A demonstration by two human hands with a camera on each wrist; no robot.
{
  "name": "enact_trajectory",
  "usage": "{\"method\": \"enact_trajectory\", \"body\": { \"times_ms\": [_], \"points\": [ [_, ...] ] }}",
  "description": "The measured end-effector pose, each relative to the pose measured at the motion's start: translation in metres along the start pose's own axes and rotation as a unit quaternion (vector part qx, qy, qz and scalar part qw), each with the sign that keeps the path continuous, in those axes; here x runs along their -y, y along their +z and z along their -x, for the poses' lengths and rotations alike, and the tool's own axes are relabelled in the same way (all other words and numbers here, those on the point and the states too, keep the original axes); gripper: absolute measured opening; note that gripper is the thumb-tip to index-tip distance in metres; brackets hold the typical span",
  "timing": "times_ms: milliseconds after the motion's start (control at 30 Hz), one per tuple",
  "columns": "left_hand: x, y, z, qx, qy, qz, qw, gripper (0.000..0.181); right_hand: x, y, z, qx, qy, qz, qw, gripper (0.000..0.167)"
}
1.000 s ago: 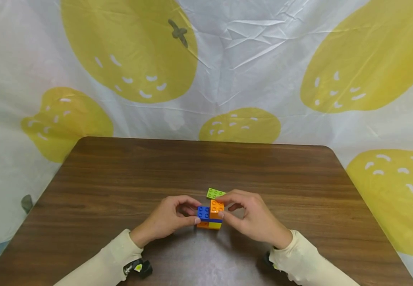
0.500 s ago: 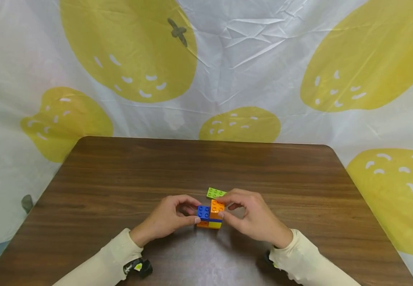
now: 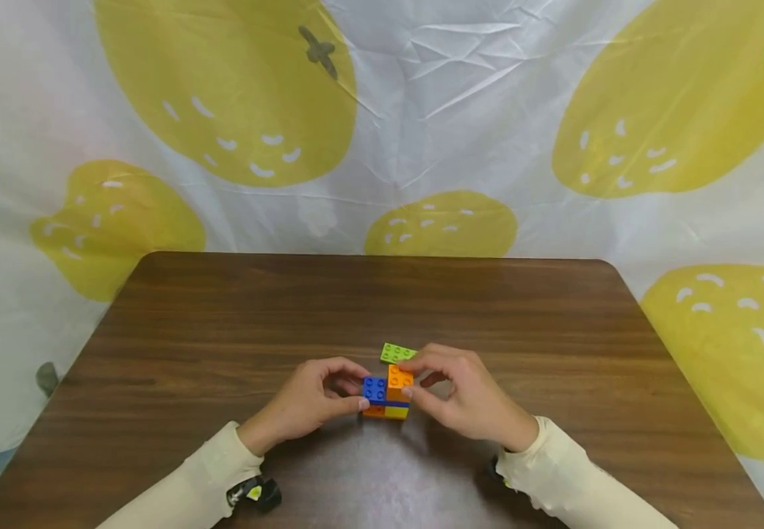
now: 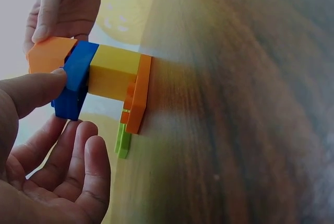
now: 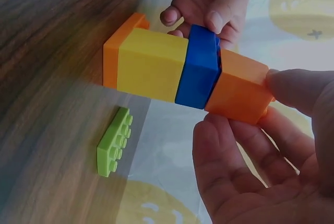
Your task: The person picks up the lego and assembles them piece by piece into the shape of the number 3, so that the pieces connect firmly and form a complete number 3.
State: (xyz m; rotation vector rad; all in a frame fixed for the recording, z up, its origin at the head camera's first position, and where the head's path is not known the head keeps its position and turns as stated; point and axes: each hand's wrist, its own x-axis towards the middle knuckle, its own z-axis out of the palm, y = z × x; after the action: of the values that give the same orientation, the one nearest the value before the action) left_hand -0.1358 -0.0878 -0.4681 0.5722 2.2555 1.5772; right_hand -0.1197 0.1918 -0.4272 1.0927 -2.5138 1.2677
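While one stack (image 3: 387, 403) of four bricks stands on the brown desk (image 3: 276, 316), about midway between its left and right edges and well apart from the far edge, one green brick (image 5: 110, 135) lies flat by itself, just beyond the stack on the far-edge side. From the bottom, the stack has one thin orange base (image 5: 110, 65), one yellow brick (image 5: 151, 67) on its right part, one blue brick (image 5: 197, 72) and one upper orange brick (image 5: 237, 91) on the blue one's right half; a narrow gap shows between those two. Four studs are bare on the blue brick, four on the upper orange one. Both hands are narrowed: the left hand (image 3: 303, 400) pinches the blue brick, the right hand (image 3: 471, 393) the upper orange brick. Two pale sleeves (image 3: 186, 477) cross the desk; beyond its far corners hangs one white cloth (image 3: 276, 228) with five large yellow shapes.
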Motion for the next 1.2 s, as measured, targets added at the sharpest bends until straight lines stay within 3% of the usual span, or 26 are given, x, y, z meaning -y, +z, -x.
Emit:
{"method": "enact_trajectory", "body": {
  "times_ms": [267,967,1200],
  "points": [
    [-0.0012,0.0006,0.0012,-0.002,0.002,0.002,1.0000,0.034,0.0028,-0.0030,-0.0006,0.009,-0.017,0.013,0.9997,0.025],
    [-0.0036,0.0022,0.0001,0.001,-0.001,0.000,1.0000,0.034,0.0013,-0.0070,-0.0030,0.031,-0.001,0.015,0.9994,0.027],
    [-0.0048,0.0019,0.0011,0.001,-0.001,0.007,1.0000,0.034,0.0006,-0.0090,-0.0048,0.041,0.020,0.007,0.9989,0.029]
  ]
}}
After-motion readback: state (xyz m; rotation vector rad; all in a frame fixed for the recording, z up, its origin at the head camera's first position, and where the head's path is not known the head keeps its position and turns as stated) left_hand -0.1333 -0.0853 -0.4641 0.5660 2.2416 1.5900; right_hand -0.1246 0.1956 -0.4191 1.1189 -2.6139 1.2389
